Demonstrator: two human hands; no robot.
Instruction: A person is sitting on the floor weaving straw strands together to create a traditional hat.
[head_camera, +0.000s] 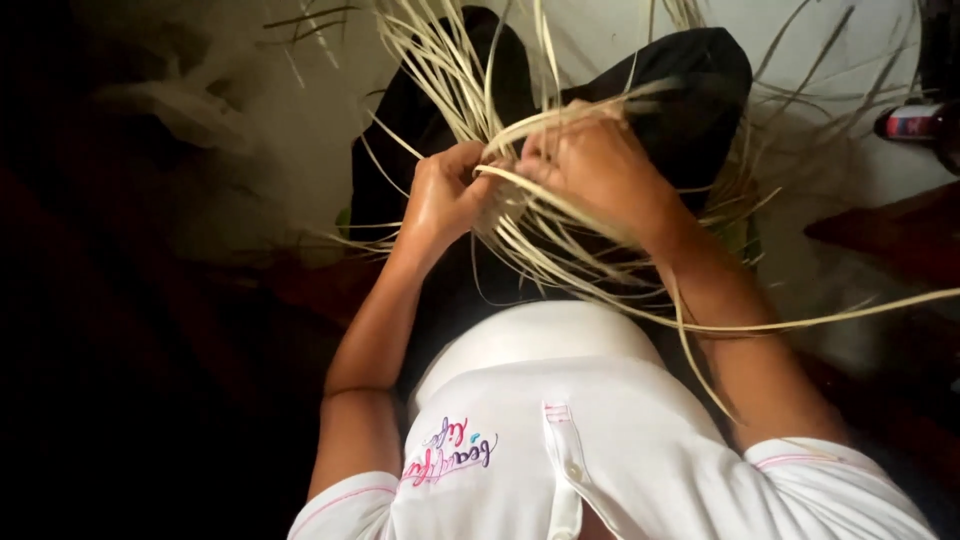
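Observation:
My left hand (443, 196) and my right hand (598, 165) are close together above my lap, both clenched on a bundle of long pale straw strips (560, 255). The strips fan out upward past my knees and trail down and to the right across my right forearm. One strip bends between the two hands. My legs in dark trousers (690, 90) lie under the bundle. I wear a white polo shirt (560, 440) with pink trim.
A pale floor (300, 130) lies beyond my knees. A crumpled clear plastic bag (190, 90) sits at the left. A dark bottle with a label (915, 122) lies at the right edge. The left side is in deep shadow.

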